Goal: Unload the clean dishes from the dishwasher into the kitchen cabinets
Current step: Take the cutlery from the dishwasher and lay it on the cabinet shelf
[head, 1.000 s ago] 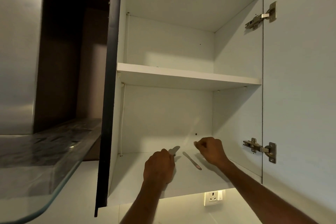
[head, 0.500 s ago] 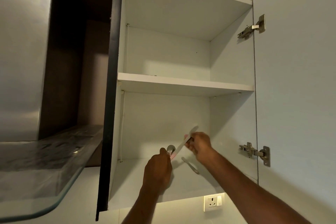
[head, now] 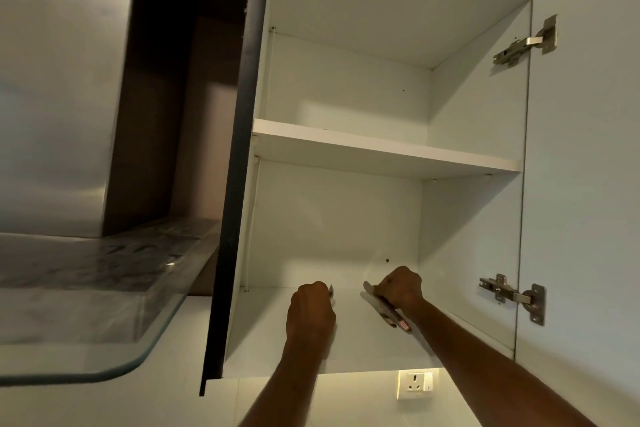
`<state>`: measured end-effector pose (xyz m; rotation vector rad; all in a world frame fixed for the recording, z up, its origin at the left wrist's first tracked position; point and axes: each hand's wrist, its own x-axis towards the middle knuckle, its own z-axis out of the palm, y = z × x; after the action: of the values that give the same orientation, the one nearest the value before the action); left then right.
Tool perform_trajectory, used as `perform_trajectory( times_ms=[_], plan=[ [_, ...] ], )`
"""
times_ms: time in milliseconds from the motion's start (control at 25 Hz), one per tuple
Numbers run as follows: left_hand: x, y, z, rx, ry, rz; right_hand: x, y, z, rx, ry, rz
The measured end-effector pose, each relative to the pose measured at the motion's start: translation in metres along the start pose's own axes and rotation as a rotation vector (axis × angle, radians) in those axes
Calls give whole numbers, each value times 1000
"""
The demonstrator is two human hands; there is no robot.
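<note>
I look up into an open white wall cabinet [head: 346, 350]. My left hand [head: 311, 314] is a closed fist over the bottom shelf, and a metal utensil tip [head: 331, 290] pokes out of its top. My right hand [head: 400, 288] is curled over a table knife [head: 375, 300] that lies flat on the shelf, with a red label at its handle end [head: 403, 324]. A second knife [head: 387, 316] lies close beside it. How the two knives overlap is unclear. The middle shelf [head: 381, 149] is bare.
The cabinet door [head: 581, 184] stands open on the right with two metal hinges [head: 512, 293]. A curved glass extractor hood [head: 86, 305] juts out at the left. Below the cabinet, a wall socket [head: 415, 385] sits on the wall.
My right hand held a knife raised beside my left hand half a second ago; it has lowered that knife onto the bottom shelf next to the one lying there. My left hand stayed put.
</note>
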<state>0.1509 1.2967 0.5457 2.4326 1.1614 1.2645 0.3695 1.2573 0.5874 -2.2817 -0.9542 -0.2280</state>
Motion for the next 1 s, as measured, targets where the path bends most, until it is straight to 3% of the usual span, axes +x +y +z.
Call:
perform_trajectory(
  times_ms=[200, 240, 280, 320, 440, 560, 640, 720, 840, 1000],
  plan=[
    [10, -13, 13, 75, 7, 163, -6, -3, 12, -23, 30, -13],
    [7, -15, 13, 31, -68, 98, -9, -5, 9, -75, 31, -33],
    [5, -13, 12, 72, 22, 89, -9, -6, 7, -122, 40, -54],
    [7, -11, 14, 45, 8, 53, -10, -8, 4, -131, 63, -62],
    [12, -12, 13, 41, 25, 76, -15, -21, -2, 124, 92, -155],
    [14, -8, 4, -31, 26, 34, -42, -51, -5, 594, -257, -67],
    [14, -8, 3, -105, 36, 54, -53, -62, 0, 669, -416, -56],
    [11, -5, -1, -184, 44, 73, -50, -67, 1, 629, -347, -85],
    [2, 3, 0, -214, -44, 239, -22, -65, -20, 552, -118, -62],
    [-2, 10, -1, -211, -141, 352, -1, -48, -17, 438, -189, -60]
  ],
)
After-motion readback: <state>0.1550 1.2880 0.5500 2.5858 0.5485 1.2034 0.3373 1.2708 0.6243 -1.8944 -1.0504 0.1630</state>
